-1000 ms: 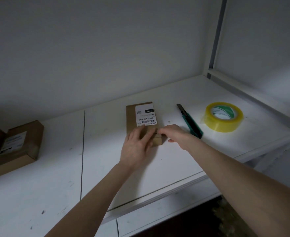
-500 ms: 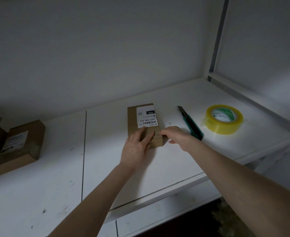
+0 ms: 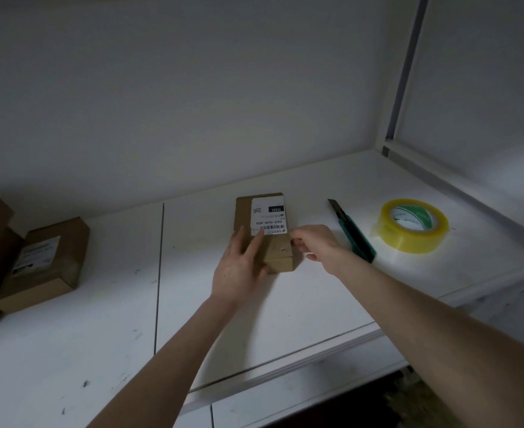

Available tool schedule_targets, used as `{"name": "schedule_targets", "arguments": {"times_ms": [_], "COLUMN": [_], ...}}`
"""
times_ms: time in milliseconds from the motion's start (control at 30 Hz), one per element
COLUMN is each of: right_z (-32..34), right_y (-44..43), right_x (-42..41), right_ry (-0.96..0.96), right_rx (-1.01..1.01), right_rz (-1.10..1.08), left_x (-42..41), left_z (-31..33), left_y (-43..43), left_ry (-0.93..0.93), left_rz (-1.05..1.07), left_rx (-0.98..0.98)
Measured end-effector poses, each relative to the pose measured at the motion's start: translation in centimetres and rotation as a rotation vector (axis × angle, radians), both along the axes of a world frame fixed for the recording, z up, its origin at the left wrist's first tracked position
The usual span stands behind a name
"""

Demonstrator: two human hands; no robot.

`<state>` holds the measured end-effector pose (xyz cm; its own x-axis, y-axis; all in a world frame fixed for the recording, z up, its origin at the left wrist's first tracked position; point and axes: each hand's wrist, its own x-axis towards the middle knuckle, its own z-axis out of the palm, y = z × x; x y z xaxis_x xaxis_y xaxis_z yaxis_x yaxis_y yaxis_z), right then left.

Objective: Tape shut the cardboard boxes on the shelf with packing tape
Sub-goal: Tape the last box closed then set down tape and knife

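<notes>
White shelf boards [image 3: 316, 304] under a dim wall carry the job. The small cardboard box [image 3: 277, 254] lies flat under the left hand [image 3: 239, 267], whose straight fingers press on its top, their tips reaching the near edge of the white label [image 3: 268, 216]. Over the last second the right hand [image 3: 316, 245] has slid its fingertips off the box top to the right edge, where they sit curled against the side. Whether they pinch a tape end or only rub it down, I cannot tell. I judge this box's seam is nearly done. Just outside the right hand lies the green utility knife [image 3: 354, 236], and beyond that, farther from the grip, the yellow tape roll [image 3: 412, 239]. Other boxes [image 3: 44, 264] wait well off to the left hand's outer side, probably next.
</notes>
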<state>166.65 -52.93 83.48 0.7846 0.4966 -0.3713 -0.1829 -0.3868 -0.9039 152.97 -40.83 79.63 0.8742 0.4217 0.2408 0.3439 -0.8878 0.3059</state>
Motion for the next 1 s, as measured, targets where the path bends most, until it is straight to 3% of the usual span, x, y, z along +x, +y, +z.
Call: {"name": "schedule_targets", "arguments": {"times_ms": [267, 367, 533, 633, 700, 833, 933, 1000], "right_z": [1.2, 0.3, -0.4, -1.2, -2.2, -3.2, -2.6, -1.2], "right_y": [4.0, 4.6, -0.1, -3.6, -4.8, -5.3, -5.1, -5.8], "right_x": [-1.5, -0.9, 3.3, 4.4, 4.5, 4.9, 5.3, 6.2], "right_ry": [0.072, -0.102, -0.834, -0.866, -0.834, -0.768, -0.563, -0.546], "right_rx": [0.08, 0.038, -0.553, -0.818, -0.883, -0.74, -0.471, -0.321], "right_rz": [0.181, 0.189, 0.075, 0.113, 0.165, 0.143, 0.034, -0.063], "left_x": [0.7, 0.8, 1.9, 3.8, 5.4, 7.7, 8.9, 10.0], "left_z": [0.0, 0.2, 1.4, 2.7, 3.1, 3.3, 3.2, 3.2], "left_y": [2.6, 3.1, 2.0, -0.5, -2.4, -5.2, -6.3, -6.9], "left_ry": [0.094, 0.107, 0.071, -0.02, -0.004, 0.036, 0.008, -0.001], "left_rz": [0.226, 0.253, 0.239, 0.133, 0.061, -0.058, -0.083, -0.096], "left_rx": [-0.049, -0.072, 0.031, 0.037, 0.014, -0.008, -0.059, -0.111]}}
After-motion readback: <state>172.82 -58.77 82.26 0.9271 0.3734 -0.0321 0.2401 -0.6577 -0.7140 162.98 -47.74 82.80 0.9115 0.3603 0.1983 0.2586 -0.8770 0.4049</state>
